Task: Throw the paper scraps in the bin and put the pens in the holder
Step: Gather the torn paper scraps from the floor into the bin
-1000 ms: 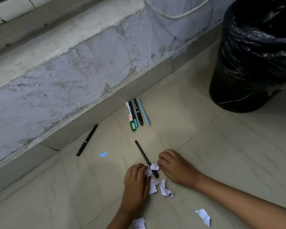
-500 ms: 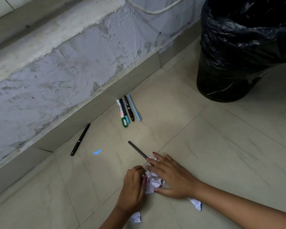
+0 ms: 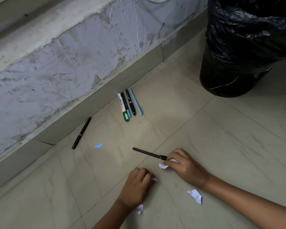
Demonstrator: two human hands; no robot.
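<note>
My right hand (image 3: 184,166) is closed around white paper scraps (image 3: 163,166) on the tiled floor, right beside the end of a black pen (image 3: 149,153). My left hand (image 3: 137,185) is also closed on paper scraps, a bit of white showing at its fingertips (image 3: 155,179). Two loose scraps lie on the floor, one under my left wrist (image 3: 139,209) and one by my right forearm (image 3: 195,195). Several pens (image 3: 129,104) lie side by side near the wall. Another black pen (image 3: 81,133) lies along the skirting. The black bin (image 3: 244,47) stands at the upper right.
A rough grey wall with a tiled skirting (image 3: 96,103) runs diagonally across the left and top. A small blue fleck (image 3: 98,145) lies on the floor between the pens. No pen holder is in view.
Both hands have gathered the heap of scraps and pulled apart, each closed on some. The black pen has swung to lie more sideways. The view has shifted closer to the bin.
</note>
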